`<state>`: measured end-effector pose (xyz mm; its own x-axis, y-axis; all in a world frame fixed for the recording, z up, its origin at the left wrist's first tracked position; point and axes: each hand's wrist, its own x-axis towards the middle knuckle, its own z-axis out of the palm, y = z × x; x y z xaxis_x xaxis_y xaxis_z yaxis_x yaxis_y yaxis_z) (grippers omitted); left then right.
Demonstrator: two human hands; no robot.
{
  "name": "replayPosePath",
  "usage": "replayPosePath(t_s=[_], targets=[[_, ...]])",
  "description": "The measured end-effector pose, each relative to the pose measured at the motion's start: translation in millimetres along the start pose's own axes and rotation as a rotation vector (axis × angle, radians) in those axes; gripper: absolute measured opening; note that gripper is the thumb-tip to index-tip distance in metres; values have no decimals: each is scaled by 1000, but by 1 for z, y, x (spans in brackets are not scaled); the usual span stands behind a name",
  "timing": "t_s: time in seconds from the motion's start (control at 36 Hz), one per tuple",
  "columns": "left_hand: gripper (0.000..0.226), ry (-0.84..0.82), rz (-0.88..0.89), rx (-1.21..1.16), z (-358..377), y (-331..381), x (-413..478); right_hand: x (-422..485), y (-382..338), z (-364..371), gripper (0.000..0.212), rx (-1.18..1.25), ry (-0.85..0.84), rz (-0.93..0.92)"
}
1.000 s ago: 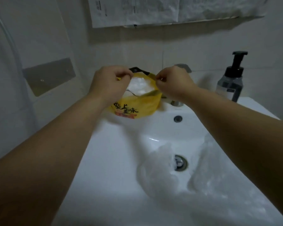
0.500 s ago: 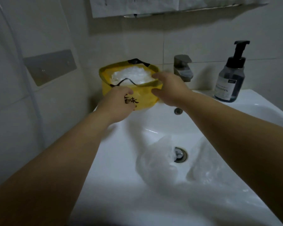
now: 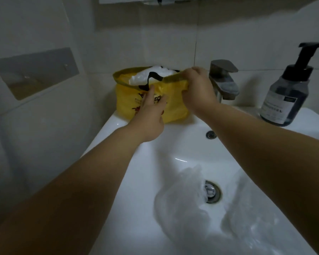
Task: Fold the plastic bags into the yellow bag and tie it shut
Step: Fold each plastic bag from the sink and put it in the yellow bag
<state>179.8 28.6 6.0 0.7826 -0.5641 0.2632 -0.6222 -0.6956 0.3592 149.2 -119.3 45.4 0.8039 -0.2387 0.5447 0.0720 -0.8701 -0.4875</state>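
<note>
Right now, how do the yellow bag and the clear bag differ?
The yellow bag is opaque and printed; the clear bag is see-through. The yellow bag stands stuffed on the sink ledge, gripped by the right hand; the clear bag lies loose, unheld, in the basin. Both are plastic.

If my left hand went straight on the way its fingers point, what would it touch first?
Most likely the black handle draped over the front rim of the yellow bag, just past the left hand. Depth is unclear; its fingers may already touch the bag.
</note>
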Motion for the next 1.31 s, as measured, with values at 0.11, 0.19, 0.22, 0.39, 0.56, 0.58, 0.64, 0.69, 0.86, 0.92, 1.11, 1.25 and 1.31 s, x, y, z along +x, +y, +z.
replayPosePath(t_s=[0.11, 0.19, 0.22, 0.39, 0.56, 0.58, 0.64, 0.69, 0.86, 0.92, 1.11, 1.25, 1.31], targets=[[65, 8, 46, -12, 7, 10, 6, -10, 5, -2, 44, -3, 57, -16], [63, 61, 65, -32, 11, 6, 0, -21, 13, -2, 40, -20, 53, -33], [62, 74, 68, -34, 12, 4, -5, -26, 15, -3, 39, -18, 54, -32], [55, 188, 105, -77, 4, 3, -33, -63, 19, -6, 30, -4, -6, -52], [42, 320, 101, -78, 4, 14, -60, -99, 23, -10, 28, -17, -85, -8], [37, 289, 85, -130, 7, 18, -66, -104, 24, -12, 28, -16, -102, 22], [30, 125, 17, -224, 13, 31, -79, -116, 25, -20, 29, -5, -142, 90], [41, -156, -93, -241, 22, 43, -87, -124, 27, -26, 30, 1, -171, 130], [74, -695, -310, 13, 47, 66, -108, -151, 37, -40, 33, -19, -332, 195], [33, -621, -236, 15, 52, 68, -107, -156, 41, -41, 40, 10, -448, 246], [21, -243, -331, -1064, 37, 98, -93, -168, 50, -57, 107, 688, -593, 735], [22, -247, -361, -1392, 42, 104, -89, -161, 58, -69, 52, 1064, -500, 776], [23, -205, -370, -1396, 46, 97, -89, -159, 58, -71, 42, 1120, -415, 764]])
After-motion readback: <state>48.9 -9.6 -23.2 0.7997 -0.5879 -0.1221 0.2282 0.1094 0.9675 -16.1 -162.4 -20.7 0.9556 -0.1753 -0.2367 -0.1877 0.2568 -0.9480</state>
